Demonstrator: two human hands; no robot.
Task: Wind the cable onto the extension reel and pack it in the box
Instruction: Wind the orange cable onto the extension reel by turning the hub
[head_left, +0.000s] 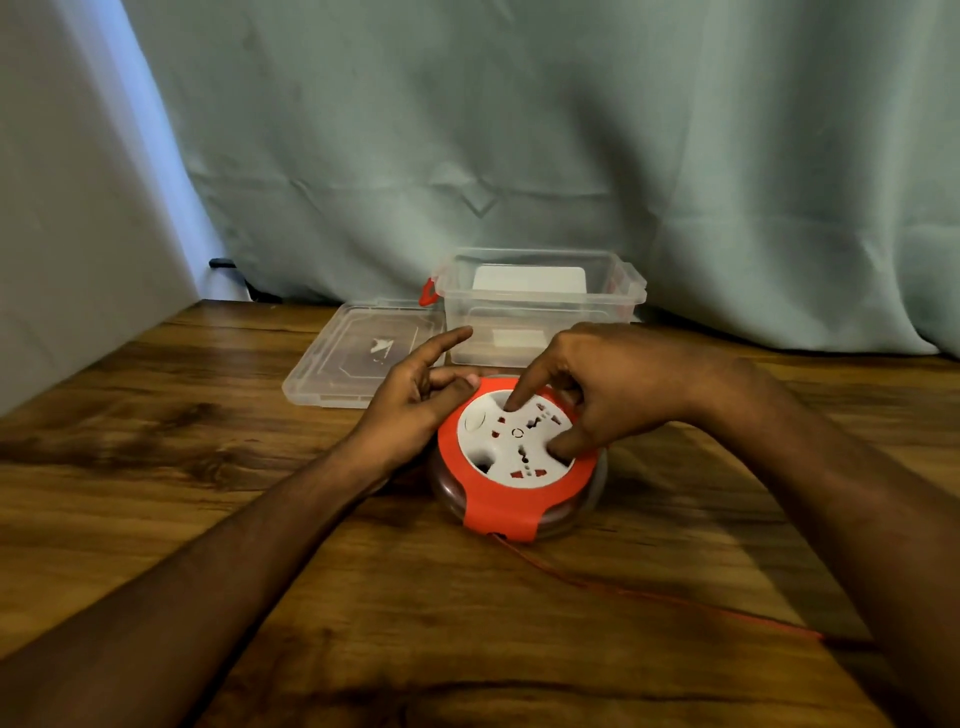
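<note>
Reel (517, 457) before box (540, 306); lid (358, 356) left of box.
</note>
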